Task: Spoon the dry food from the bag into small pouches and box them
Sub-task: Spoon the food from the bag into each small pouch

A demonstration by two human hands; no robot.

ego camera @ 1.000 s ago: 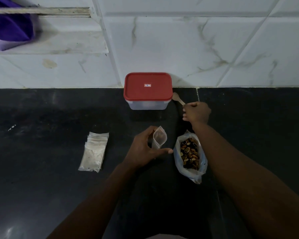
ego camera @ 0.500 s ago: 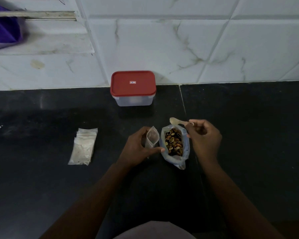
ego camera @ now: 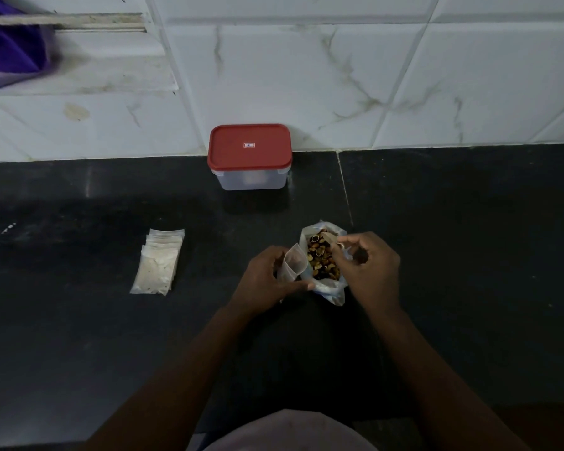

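Note:
An open clear bag (ego camera: 331, 288) of brown dry food (ego camera: 321, 260) stands on the black counter (ego camera: 79, 336). My left hand (ego camera: 262, 281) holds a small clear pouch (ego camera: 293, 262) upright and open just left of the bag. My right hand (ego camera: 368, 268) pinches a small wooden spoon (ego camera: 331, 239), its bowl dipped onto the food at the bag's mouth. A plastic box with a shut red lid (ego camera: 249, 146) stands against the wall behind.
A stack of empty flat pouches (ego camera: 158, 260) lies on the counter to the left. White marbled tiles (ego camera: 339, 76) form the back wall. A purple cloth (ego camera: 10, 50) hangs at the upper left by a ledge.
My right hand brought the spoon from beside the box down to the bag, and its bowl now lies on the food. My left hand kept holding the pouch.

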